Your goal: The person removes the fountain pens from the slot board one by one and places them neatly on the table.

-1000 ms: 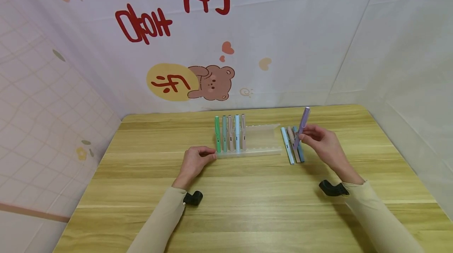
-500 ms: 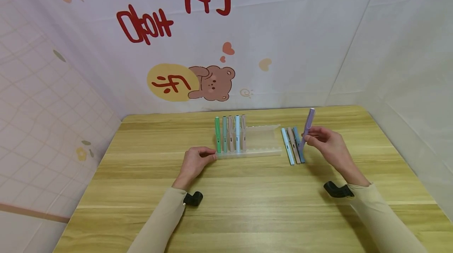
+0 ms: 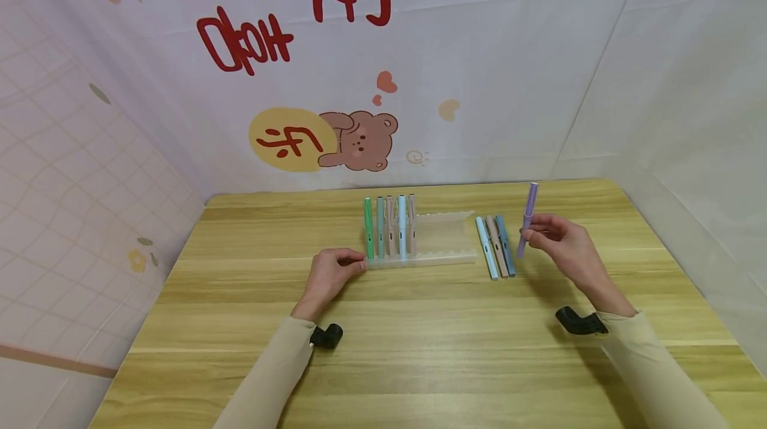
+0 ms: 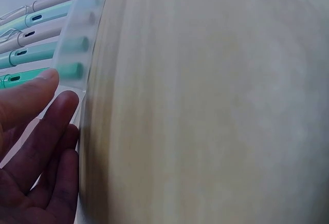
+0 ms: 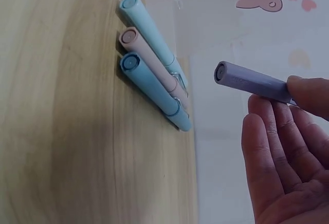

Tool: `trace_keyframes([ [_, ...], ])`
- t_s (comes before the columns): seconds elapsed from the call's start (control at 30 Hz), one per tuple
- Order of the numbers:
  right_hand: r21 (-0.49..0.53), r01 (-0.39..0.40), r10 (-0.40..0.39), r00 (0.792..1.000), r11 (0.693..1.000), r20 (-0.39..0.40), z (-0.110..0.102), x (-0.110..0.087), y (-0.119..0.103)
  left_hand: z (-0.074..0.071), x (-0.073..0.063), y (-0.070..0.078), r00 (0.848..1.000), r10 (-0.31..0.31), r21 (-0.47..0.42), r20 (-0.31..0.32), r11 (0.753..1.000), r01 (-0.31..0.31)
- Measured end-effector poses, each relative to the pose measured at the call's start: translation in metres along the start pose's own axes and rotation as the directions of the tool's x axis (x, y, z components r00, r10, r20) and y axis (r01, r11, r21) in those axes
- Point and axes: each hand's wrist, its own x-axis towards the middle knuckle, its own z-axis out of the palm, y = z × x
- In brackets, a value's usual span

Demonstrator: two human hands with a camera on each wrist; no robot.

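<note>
My right hand (image 3: 563,246) pinches a purple pen (image 3: 530,212) between thumb and fingers, holding it nearly upright. In the right wrist view that pen (image 5: 252,82) points away from the thumb, its end apart from the others. Beside it lie a light blue pen (image 3: 487,249), a pinkish-brown pen (image 3: 497,247) and a darker blue pen (image 3: 505,246), side by side. My left hand (image 3: 328,276) holds the left end of a clear pen holder (image 3: 443,258) with thumb and forefinger. Several pens stand in its left half, a green pen (image 3: 369,229) outermost.
The wooden table (image 3: 419,349) ends at the back against a white printed cloth (image 3: 509,49). Another hanging cloth (image 3: 72,169) borders the left side. A black wrist mount (image 3: 580,321) sits on the right forearm, and one (image 3: 326,336) on the left.
The right hand has moved to the right with the purple pen, away from over the lying pens, and the pen has turned more upright. The left hand and holder stay put.
</note>
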Motion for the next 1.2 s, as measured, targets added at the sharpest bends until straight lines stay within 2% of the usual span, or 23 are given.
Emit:
trace_keyframes([
  [0.2,-0.047,-0.019,0.019,1.000,0.999,0.002,-0.002,0.000,0.003,-0.001,0.000,0.001,1.000,-0.005,0.004,0.000,1.000,0.005],
  [0.5,-0.051,-0.058,0.058,0.998,0.997,0.005,-0.003,0.001,0.006,0.000,0.001,0.000,1.000,0.000,0.014,-0.001,1.000,0.000],
  [0.83,0.093,-0.045,0.043,0.999,0.995,0.031,0.000,0.000,0.014,0.000,0.000,0.000,1.000,0.003,0.018,-0.002,1.000,-0.003],
  [1.2,0.134,-0.069,0.065,0.997,0.989,0.029,0.001,0.002,0.020,0.000,0.000,-0.001,1.000,0.001,0.004,-0.003,1.000,-0.001],
])
